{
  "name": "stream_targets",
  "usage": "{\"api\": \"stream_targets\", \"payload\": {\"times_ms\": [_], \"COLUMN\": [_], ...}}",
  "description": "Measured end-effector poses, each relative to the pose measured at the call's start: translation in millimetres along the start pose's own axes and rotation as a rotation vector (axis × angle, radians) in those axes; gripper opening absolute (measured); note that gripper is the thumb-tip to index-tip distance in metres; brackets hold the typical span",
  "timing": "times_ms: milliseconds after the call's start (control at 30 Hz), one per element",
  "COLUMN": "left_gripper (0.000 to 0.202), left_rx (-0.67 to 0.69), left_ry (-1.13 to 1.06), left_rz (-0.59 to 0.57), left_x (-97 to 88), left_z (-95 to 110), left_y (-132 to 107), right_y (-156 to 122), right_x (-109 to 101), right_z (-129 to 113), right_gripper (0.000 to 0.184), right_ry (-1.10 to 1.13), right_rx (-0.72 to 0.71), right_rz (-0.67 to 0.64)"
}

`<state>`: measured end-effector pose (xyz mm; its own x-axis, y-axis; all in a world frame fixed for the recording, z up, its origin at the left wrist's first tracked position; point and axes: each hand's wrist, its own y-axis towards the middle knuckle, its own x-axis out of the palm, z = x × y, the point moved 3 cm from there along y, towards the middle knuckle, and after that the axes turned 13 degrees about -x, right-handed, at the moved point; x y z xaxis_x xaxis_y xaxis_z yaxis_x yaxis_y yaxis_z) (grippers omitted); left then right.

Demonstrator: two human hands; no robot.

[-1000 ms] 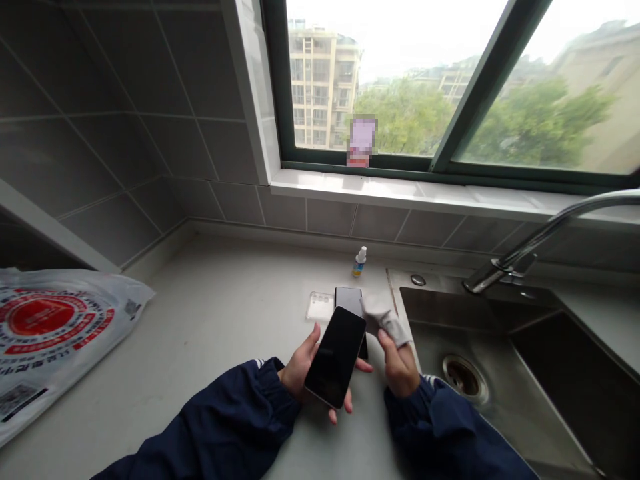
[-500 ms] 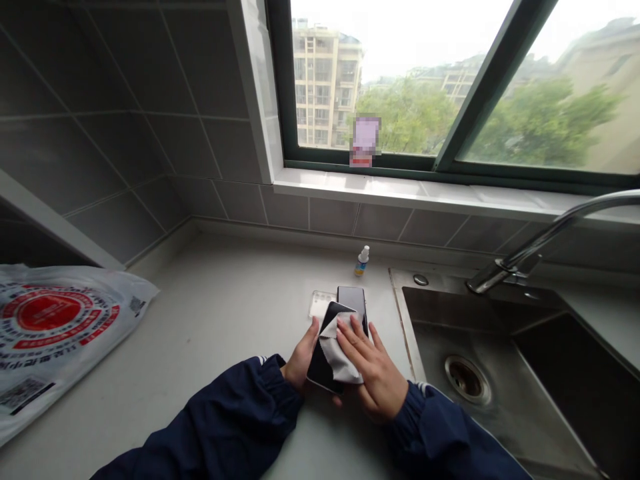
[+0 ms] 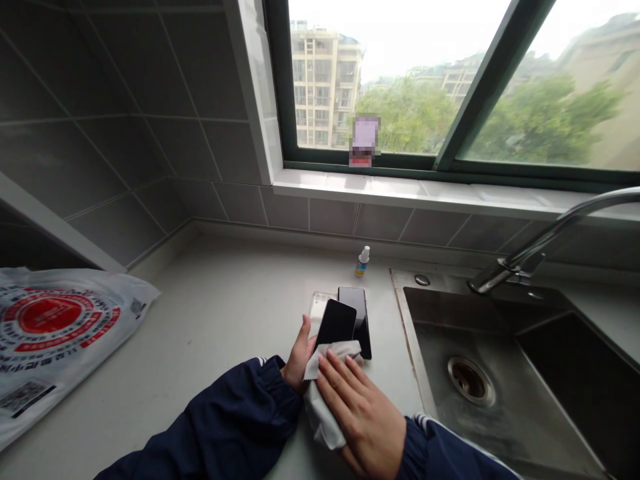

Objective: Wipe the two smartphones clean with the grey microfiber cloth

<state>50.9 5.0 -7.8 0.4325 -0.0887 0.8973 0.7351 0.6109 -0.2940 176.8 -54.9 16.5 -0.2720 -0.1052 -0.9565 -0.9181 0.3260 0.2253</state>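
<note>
My left hand (image 3: 299, 353) grips a black-screened smartphone (image 3: 337, 323) by its left side, the thumb along the edge. Over the phone's lower part lies a light grey cloth (image 3: 325, 417) with a zigzag edge. My right hand (image 3: 360, 403) presses this cloth against the screen with its fingers laid side by side; the thumb is mostly hidden. Behind the held phone, a second dark smartphone (image 3: 361, 320) rests on the counter. Next to it lies a clear phone case (image 3: 320, 303), partly covered by the held phone.
A small spray bottle (image 3: 363, 262) with a white top stands behind the phones. To the right is a steel sink (image 3: 425, 373) with a chrome faucet (image 3: 530, 240). A white and red plastic bag (image 3: 65, 333) lies on the counter (image 3: 215, 300) at left, below a window.
My right hand and the cloth have slid down the phone toward me, baring the upper screen. My left hand has stayed nearly in place, holding the phone.
</note>
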Motion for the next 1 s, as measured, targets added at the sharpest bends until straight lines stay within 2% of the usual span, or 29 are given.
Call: {"api": "stream_targets", "payload": {"times_ms": [167, 300, 467, 633, 733, 833, 1000], "left_gripper": [0.113, 0.122, 0.112, 0.084, 0.075, 0.074, 0.079], "left_rx": [-0.015, -0.074, -0.078, 0.069, 0.136, 0.131, 0.018], "left_ry": [0.162, 0.159, 0.083, -0.006, 0.011, 0.032, 0.040], "left_rz": [-0.037, -0.052, -0.126, -0.156, -0.166, -0.186, -0.075], "left_x": [-1.4, 1.2, 3.6, -7.6, -8.2, -2.0, -1.1], "left_z": [2.0, 0.6, -5.6, -4.5, -2.9, -3.1, -5.0], "left_y": [-0.8, -3.4, -3.4, 3.7, 7.4, 7.9, 3.0], "right_y": [6.8, 14.9, 21.3, 27.0, 30.7, 34.8, 39.8], "right_x": [5.1, 3.4, -2.1, -6.7, -10.6, -14.4, -16.0], "right_z": [-1.4, 1.0, 16.4, 37.6, 49.4, 58.9, 66.3], "right_gripper": [0.080, 0.089, 0.091, 0.086, 0.083, 0.078, 0.075], "right_ry": [0.005, -0.009, -0.062, -0.106, -0.117, -0.125, -0.113], "right_rx": [-0.004, 0.008, 0.038, 0.074, 0.130, 0.189, 0.234], "right_rz": [0.002, 0.029, 0.063, 0.062, 0.078, 0.094, 0.118]}}
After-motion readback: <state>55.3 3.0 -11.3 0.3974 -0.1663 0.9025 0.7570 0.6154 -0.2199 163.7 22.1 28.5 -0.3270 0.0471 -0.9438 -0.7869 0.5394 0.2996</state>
